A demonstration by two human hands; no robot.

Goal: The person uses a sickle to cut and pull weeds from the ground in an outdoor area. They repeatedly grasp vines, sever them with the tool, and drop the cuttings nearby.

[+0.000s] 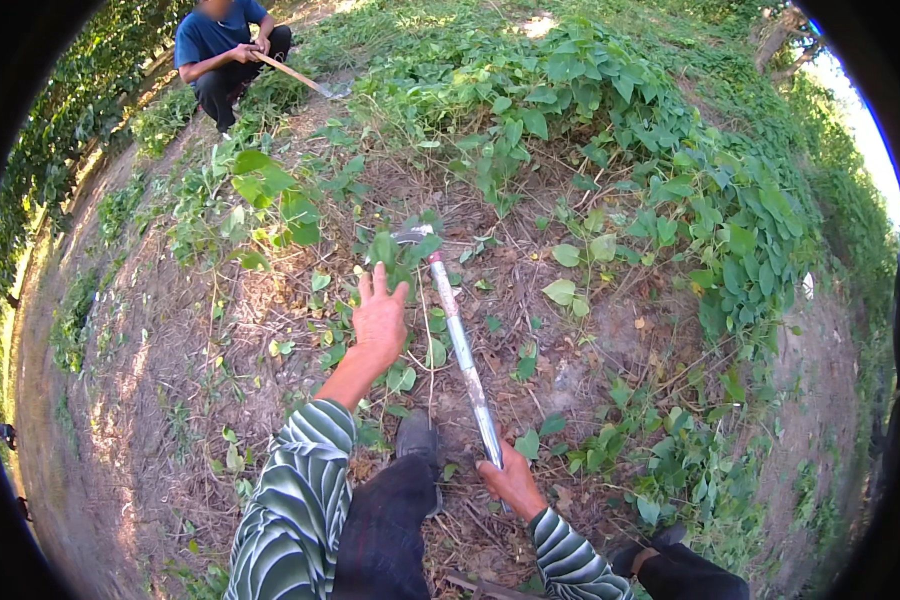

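My right hand (511, 478) grips the lower end of a long metal pole handle on a sickle-like tool (462, 349). The handle slants up and away from me to a curved metal blade (412, 235), partly covered by green leaves (390, 255). My left hand (381, 319) reaches forward to the left of the handle, fingers apart. Its fingertips are at those leaves; whether they touch them I cannot tell. A thin pale stem (426, 322) runs along the ground between my left hand and the handle.
Dense leafy vines (570, 97) mound up ahead and curve down the right. A person (221, 52) crouches at upper left, holding a wooden-handled tool (296, 73). My shoe (418, 435) stands on soil strewn with dry stems. Another dark-clad leg (682, 570) shows at lower right.
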